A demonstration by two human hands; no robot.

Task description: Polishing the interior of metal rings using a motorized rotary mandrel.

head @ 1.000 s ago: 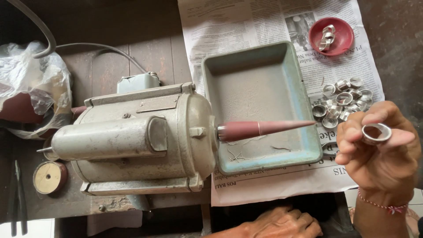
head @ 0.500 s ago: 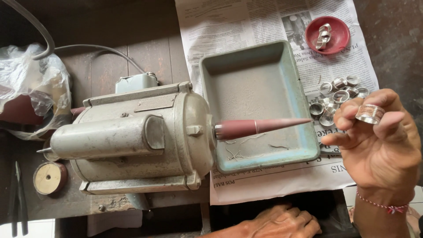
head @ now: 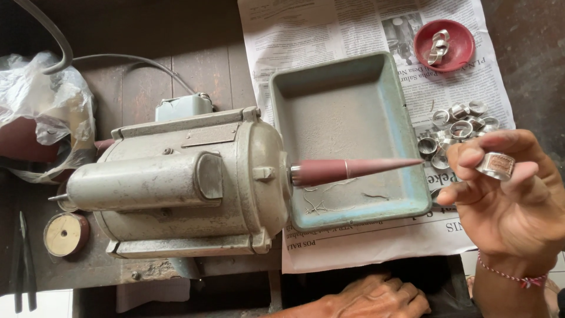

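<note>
Evidently light, stiff and slick, the ring (head: pixel 495 165) sits pinched by its rim in the right hand (head: pixel 506 206), best held there.

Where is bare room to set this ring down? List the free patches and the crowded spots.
Free: most of the teal tray floor behind the cone tip, and newspaper above the tray. Crowded: the ring pile beside the right hand, which holds a ring, and the red dish.

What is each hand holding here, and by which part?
The right hand pinches a silver ring by its outer band, between thumb and fingertips. The left hand holds nothing visible; it lies low at the frame's bottom edge.
</note>
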